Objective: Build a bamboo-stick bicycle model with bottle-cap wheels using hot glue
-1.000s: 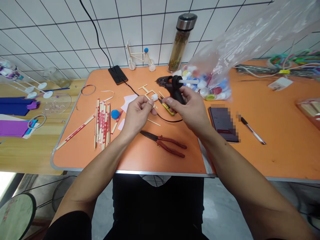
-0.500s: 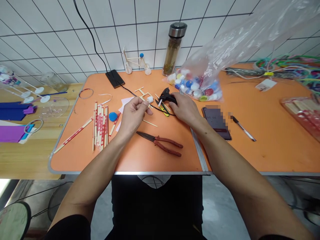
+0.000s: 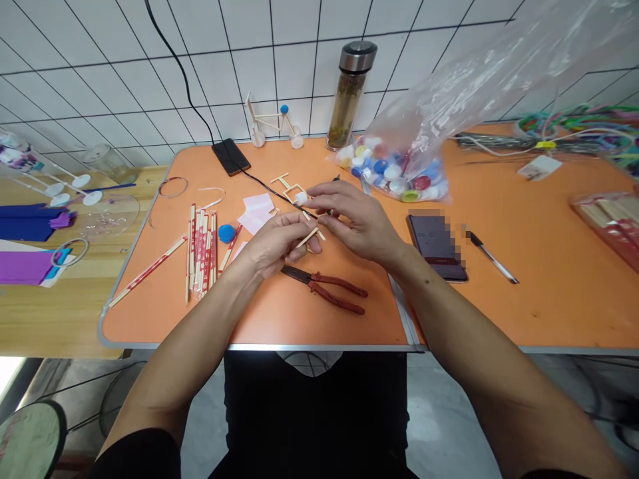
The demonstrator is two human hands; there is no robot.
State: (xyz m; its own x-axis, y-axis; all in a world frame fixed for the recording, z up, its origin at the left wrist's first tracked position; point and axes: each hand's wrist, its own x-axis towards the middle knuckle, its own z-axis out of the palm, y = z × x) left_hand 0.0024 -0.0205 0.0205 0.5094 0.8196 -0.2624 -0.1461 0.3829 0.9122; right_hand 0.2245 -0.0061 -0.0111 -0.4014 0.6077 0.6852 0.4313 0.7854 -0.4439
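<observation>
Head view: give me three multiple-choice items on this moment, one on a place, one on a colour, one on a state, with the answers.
1. Where do the red-handled pliers lie?
A. Inside the plastic bag
B. On the orange table, just in front of the hands
C. On the wooden table

2. What colour is the small ball beside the wrapped chopsticks?
A. Blue
B. Purple
C. Yellow

3. What is the left hand doing?
A. Lying flat and empty
B. Gripping the pliers
C. Pinching a thin wooden stick

Answers:
1. B, since the pliers lie on the orange surface below both hands.
2. A, since the ball shows plainly blue.
3. C, since the stick sits between its fingertips.
</observation>
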